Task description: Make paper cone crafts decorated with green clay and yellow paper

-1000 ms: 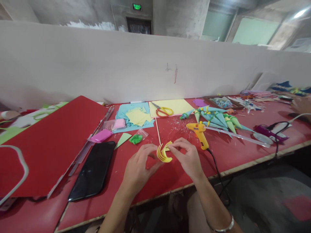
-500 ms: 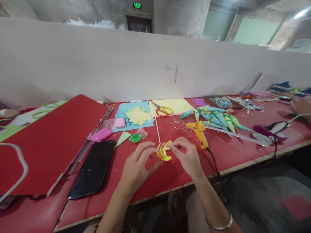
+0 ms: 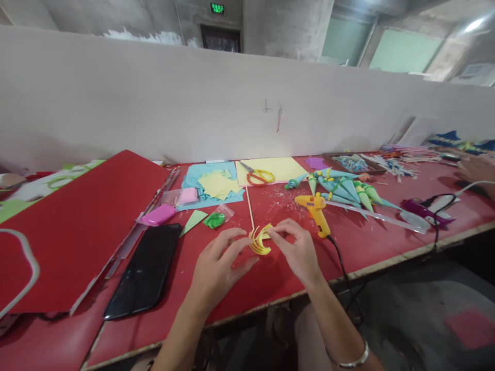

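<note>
Between my hands, just above the red tabletop, is a curled yellow paper piece (image 3: 260,249) cut into several curved strips. My right hand (image 3: 296,251) pinches its right end between thumb and fingertips. On the other side, my left hand (image 3: 221,262) has thumb and fingers spread apart, with a fingertip at or very near the left strips; whether it touches, I cannot tell. Behind the strips, a thin pale stick (image 3: 249,208) lies on the table. To the right of my right hand lies a yellow glue gun (image 3: 317,212) with a long clear glue stick (image 3: 377,216) in its back.
A black phone (image 3: 145,273) and a large red board (image 3: 77,242) lie at left. Scissors (image 3: 258,175) rest on yellow paper (image 3: 288,169). Paper cones (image 3: 346,185) lie at right, near a purple device (image 3: 429,212) with a cord. Another person's hand (image 3: 477,172) is at far right.
My left index finger has come slightly closer to the strips, which look a little more spread. My right hand keeps its pinch. The view has shifted very slightly.
</note>
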Demonstrator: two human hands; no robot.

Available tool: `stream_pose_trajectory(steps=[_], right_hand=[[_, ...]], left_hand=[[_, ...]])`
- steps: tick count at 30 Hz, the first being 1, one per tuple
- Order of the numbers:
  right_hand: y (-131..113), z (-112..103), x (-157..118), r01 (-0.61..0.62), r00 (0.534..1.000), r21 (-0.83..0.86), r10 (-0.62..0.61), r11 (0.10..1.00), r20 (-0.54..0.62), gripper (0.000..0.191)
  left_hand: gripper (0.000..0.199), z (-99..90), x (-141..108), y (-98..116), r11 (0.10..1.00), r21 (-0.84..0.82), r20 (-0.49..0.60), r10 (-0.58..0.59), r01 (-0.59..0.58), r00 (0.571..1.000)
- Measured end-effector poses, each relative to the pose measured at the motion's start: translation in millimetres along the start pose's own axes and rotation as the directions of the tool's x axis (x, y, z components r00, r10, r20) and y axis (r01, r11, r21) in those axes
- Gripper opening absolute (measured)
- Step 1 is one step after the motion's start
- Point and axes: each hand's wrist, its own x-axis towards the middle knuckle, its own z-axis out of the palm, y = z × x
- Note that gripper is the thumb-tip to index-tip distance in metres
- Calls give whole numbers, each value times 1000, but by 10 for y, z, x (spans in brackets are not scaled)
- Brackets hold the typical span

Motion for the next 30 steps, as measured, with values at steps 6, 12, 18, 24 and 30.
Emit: stream_pose_trajectory(steps=[6, 12, 18, 24, 30], right_hand=[[18, 1, 1, 6, 1000, -11, -6, 1000, -14, 9], [19, 9, 0, -22, 1000, -15, 22, 1000, -14, 9], [20, 21, -1, -16, 1000, -22, 15, 1000, -15, 10], [30, 39, -1, -34, 999, -25, 34, 999, -17, 9], [30, 42, 1, -54, 998, -19, 54, 998, -13, 9]], left_hand=[[5, -9, 3, 11, 999, 22, -36, 25, -25, 999], [7, 0, -3, 27, 999, 23, -17, 41, -41, 999], [10, 1, -1, 29, 999, 33, 13, 29, -30, 999], [12, 18, -11, 7, 999, 45, 34, 26, -28, 999], [11, 22, -13, 3, 999, 37, 25, 17, -18, 1000]])
